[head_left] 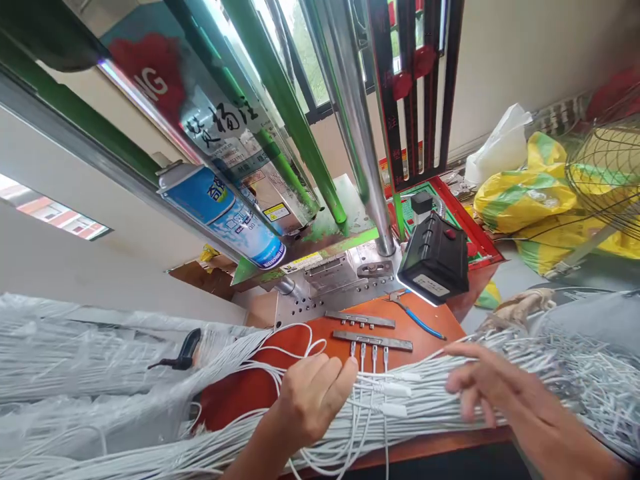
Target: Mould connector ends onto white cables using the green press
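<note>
My left hand point(320, 395) is closed, its fingers curled and its thumb and forefinger tips pinched at the leftmost cable plug under a metal bar point(373, 341). Several thin white cables point(363, 363) with small metal-tipped plugs hang in a row from that bar. A second, similar bar point(360, 319) with small plug ends lies just behind it. Over the cable bundle point(430, 393) on the right, my right hand point(500, 387) hovers with its fingers apart and nothing visible in it; it is slightly blurred. White moulded cable ends point(390, 409) rest on the bundle between my hands.
Blue-handled pliers point(423, 323) lie on the orange work surface point(440, 317). Behind stands a machine with metal posts point(357, 133), a black box point(435, 260) and a blue spray can point(223, 217). Wrapped white cables point(100, 360) lie left; yellow bags point(530, 193) sit right.
</note>
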A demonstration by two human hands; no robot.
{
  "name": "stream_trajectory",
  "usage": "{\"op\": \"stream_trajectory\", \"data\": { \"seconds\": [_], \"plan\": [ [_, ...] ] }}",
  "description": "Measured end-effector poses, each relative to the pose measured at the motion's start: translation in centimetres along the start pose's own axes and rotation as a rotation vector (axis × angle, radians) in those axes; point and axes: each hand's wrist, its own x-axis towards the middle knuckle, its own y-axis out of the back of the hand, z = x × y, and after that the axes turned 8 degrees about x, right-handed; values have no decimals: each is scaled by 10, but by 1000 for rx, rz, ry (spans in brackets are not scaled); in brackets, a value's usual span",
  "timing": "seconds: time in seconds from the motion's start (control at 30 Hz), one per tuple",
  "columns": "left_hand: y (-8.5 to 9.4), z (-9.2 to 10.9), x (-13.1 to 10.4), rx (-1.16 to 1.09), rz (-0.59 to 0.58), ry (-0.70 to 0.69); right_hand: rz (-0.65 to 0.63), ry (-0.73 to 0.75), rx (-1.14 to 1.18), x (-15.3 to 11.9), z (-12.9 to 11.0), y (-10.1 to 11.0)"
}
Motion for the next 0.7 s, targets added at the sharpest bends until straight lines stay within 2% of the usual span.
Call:
{"op": "stream_trajectory", "data": {
  "seconds": [0.03,0.1,0.17,0.3,0.43,0.5,0.57,0.6,0.63,0.67,0.7],
  "plan": [
    [2,1,2,10,-7,-7,-116,-61,86,7,-1,-19],
    [7,2,6,28,-28,-26,-253,-128,202,20,-6,-50],
    [13,2,9,41,-33,-55,-270,-118,254,28,-14,-68],
    [23,1,14,87,-20,-99,-199,-31,275,31,-22,-72],
    [29,8,17,124,-45,-119,-165,-15,244,29,-23,-74],
    [32,7,11,127,-53,-125,-177,-13,214,29,-24,-76],
    [37,-6,-2,130,-24,-94,-174,9,160,32,-25,-74],
    [40,-17,-12,158,21,-7,-154,40,103,35,-25,-72],
    [43,-31,-23,208,87,154,-124,87,16,39,-24,-68],
    [47,-46,-34,269,150,358,-87,157,-100,43,-22,-64],
    [49,-60,-43,354,219,649,-57,243,-238,47,-19,-60]
  ]
}}
